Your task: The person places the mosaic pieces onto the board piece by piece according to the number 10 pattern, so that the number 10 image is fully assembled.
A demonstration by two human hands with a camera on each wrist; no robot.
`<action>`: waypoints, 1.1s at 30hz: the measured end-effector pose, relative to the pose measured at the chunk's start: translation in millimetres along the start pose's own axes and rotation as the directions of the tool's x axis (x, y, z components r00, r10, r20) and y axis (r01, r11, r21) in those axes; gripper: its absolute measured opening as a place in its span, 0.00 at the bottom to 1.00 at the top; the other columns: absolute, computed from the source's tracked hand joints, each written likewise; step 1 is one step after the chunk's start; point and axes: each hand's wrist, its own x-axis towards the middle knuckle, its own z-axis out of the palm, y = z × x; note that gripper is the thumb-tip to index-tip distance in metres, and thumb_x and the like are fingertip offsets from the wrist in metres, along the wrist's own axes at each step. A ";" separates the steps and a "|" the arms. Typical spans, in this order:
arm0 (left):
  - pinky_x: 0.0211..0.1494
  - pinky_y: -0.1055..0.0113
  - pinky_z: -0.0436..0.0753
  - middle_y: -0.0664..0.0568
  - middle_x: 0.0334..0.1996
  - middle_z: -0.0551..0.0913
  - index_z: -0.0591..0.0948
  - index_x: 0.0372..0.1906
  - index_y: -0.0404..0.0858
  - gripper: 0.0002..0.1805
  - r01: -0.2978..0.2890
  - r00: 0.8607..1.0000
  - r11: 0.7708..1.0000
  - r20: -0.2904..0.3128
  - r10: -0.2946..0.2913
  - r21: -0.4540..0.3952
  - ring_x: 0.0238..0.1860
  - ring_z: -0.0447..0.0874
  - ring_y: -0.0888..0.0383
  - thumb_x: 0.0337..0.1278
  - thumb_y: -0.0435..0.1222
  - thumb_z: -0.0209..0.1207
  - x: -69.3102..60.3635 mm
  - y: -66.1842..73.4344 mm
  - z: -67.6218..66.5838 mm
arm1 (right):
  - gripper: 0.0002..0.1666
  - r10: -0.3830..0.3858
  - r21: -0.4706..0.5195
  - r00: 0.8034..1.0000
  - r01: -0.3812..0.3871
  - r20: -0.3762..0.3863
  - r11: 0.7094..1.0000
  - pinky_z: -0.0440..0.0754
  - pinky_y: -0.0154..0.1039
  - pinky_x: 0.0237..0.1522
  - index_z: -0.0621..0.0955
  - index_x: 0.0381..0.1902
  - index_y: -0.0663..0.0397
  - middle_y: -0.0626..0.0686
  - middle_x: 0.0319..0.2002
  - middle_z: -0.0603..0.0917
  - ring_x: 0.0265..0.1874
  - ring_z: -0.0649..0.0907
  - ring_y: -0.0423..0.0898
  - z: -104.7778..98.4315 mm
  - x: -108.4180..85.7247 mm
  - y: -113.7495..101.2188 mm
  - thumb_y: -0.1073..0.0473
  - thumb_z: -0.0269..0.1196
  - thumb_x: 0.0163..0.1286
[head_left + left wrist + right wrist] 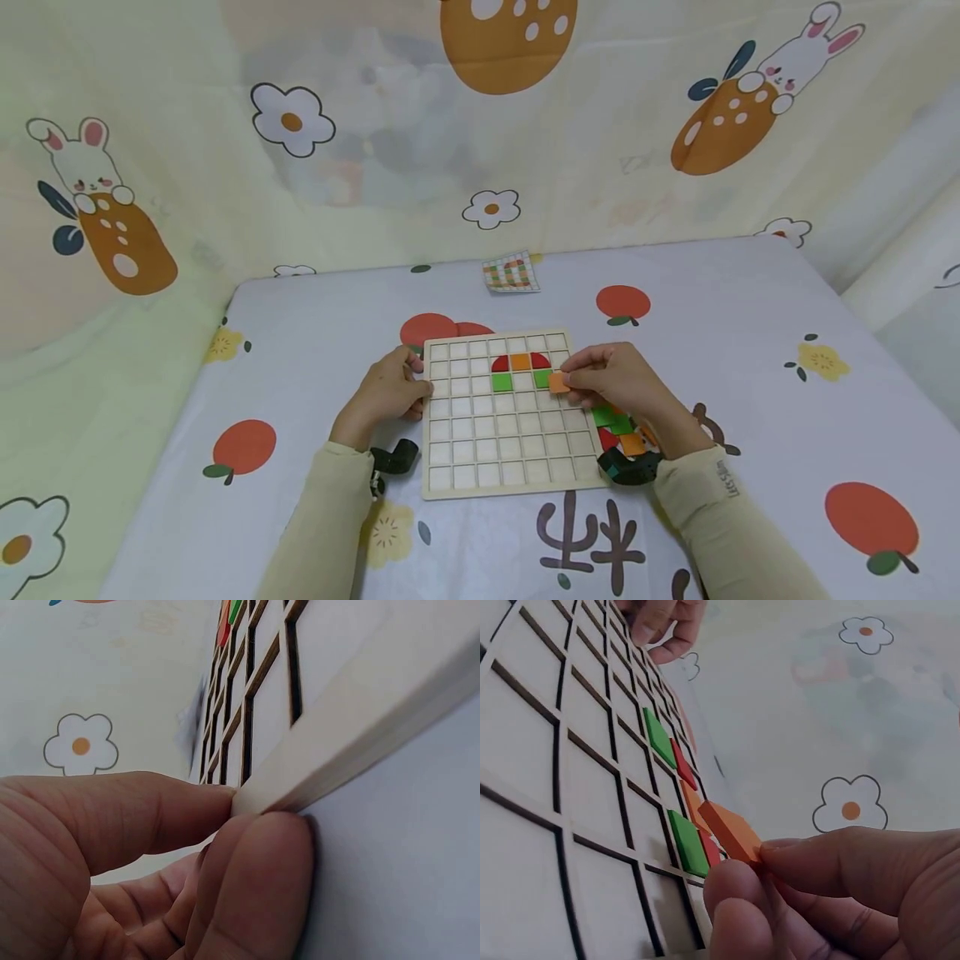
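A pale wooden grid board (462,431) lies on the table. My left hand (381,390) pinches its left edge, thumb and fingertips at the rim in the left wrist view. An orange square tile (731,831) is held between thumb and fingers of my right hand (618,383), above the board's right side. In the upper rows of the board sit a red rounded piece (500,364), an orange square (521,362), another red piece (539,361), a green square (502,382) and a second green square (542,379).
A pile of loose green, orange and red tiles (620,422) lies right of the board, partly hidden by my right hand and wrist. A small card with a coloured grid pattern (512,273) stands at the back of the table. The cloth (322,333) has printed fruit.
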 end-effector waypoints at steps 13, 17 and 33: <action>0.27 0.66 0.87 0.43 0.33 0.79 0.73 0.50 0.34 0.14 -0.004 1.000 1.000 -0.010 0.004 0.010 0.23 0.84 0.57 0.64 0.29 0.64 0.1 1.3 1.3 | 0.11 -0.035 -0.161 0.999 0.030 -0.028 0.986 0.82 0.36 0.27 0.87 0.45 0.61 0.53 0.35 0.91 0.29 0.84 0.47 12.2 4.1 3.4 0.60 0.70 0.70; 0.27 0.66 0.87 0.43 0.32 0.79 0.73 0.50 0.34 0.14 -0.005 1.000 1.000 -0.010 0.005 0.006 0.23 0.83 0.57 0.64 0.29 0.64 -0.5 1.4 0.8 | 0.10 -0.046 -0.187 0.999 0.040 -0.028 0.981 0.80 0.36 0.28 0.88 0.44 0.60 0.53 0.35 0.91 0.31 0.84 0.47 13.8 4.2 3.5 0.60 0.70 0.70; 0.27 0.66 0.87 0.44 0.32 0.78 0.73 0.49 0.34 0.14 -0.001 1.000 1.000 -0.008 0.001 0.013 0.23 0.84 0.57 0.65 0.29 0.64 -1.3 1.6 0.7 | 0.06 -0.069 -0.244 0.997 0.059 -0.032 0.968 0.81 0.39 0.39 0.88 0.41 0.59 0.52 0.35 0.89 0.37 0.82 0.49 17.1 5.4 4.7 0.61 0.70 0.69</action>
